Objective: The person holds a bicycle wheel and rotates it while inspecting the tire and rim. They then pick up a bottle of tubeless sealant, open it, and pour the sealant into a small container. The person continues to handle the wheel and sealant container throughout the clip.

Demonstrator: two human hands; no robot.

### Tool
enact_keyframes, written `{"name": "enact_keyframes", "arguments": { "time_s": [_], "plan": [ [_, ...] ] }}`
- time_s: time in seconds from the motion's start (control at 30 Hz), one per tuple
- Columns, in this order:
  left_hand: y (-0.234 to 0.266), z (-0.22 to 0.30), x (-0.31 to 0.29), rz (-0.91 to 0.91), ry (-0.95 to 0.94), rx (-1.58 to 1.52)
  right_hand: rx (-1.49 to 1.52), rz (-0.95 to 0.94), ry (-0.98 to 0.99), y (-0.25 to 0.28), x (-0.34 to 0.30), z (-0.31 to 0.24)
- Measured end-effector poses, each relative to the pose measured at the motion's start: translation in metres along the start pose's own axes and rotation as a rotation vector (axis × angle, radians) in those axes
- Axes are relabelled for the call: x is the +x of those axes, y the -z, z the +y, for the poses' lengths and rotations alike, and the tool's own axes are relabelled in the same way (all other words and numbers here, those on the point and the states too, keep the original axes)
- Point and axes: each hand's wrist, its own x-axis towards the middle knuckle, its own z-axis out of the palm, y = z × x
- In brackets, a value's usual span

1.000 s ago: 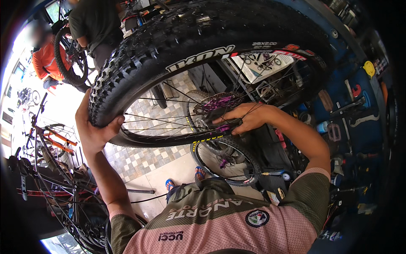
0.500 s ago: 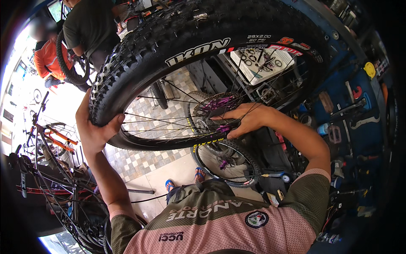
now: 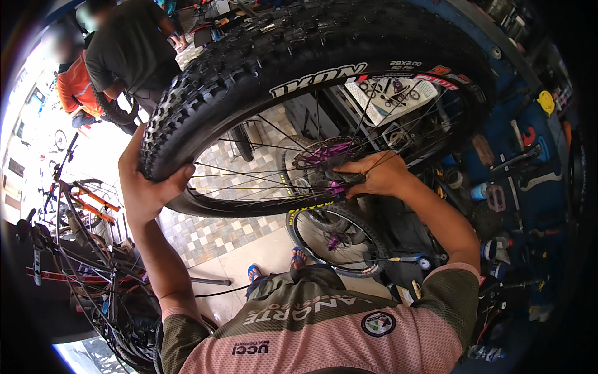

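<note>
A large bicycle wheel (image 3: 233, 90) with a black knobby tyre is held up in front of me, tilted. My left hand (image 3: 149, 184) is wrapped round the tyre at its left side, thumb over the inner edge by the rim. At the middle of the wheel, my right hand (image 3: 383, 176) is closed on the purple hub (image 3: 337, 187), its thumb and fingers around the near end. Thin spokes run from the hub to the rim, some crossing in front of the right hand. A brake rotor and purple parts show behind the fingers.
Another wheel (image 3: 336, 242) stands on the floor below, next to a gauge with a hose (image 3: 425, 263). A white tray (image 3: 398, 103) of small parts lies beyond the spokes. Tools (image 3: 541, 181) hang at the right. Bicycles (image 3: 93, 249) stand at the left; two people (image 3: 134, 50) are at the far left.
The wheel and both hands have shifted a little to the right in view. Both grips stay the same. At the far left, the two people have changed position slightly.
</note>
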Motion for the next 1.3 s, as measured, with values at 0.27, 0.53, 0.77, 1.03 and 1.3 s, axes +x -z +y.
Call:
{"name": "enact_keyframes", "arguments": {
  "time_s": [0.27,0.53,0.77,1.03,1.3],
  "plan": [
    [0.001,-0.011,-0.005,0.038,0.001,0.047,-0.121,-0.103,0.007,0.007,0.0,0.003],
    [0.003,-0.011,-0.002,0.055,0.005,0.071,0.601,-0.045,0.269,0.004,0.01,0.029],
    [-0.004,-0.003,-0.003,0.077,0.047,0.067,0.03,-0.298,0.084,0.026,0.015,-0.011],
    [-0.005,0.001,0.0,0.057,0.037,0.083,0.508,-0.306,0.357,0.004,0.032,0.027],
    [-0.003,-0.005,0.004,0.056,0.002,0.111,0.162,-0.169,0.062,0.032,0.006,-0.008]
  ]
}}
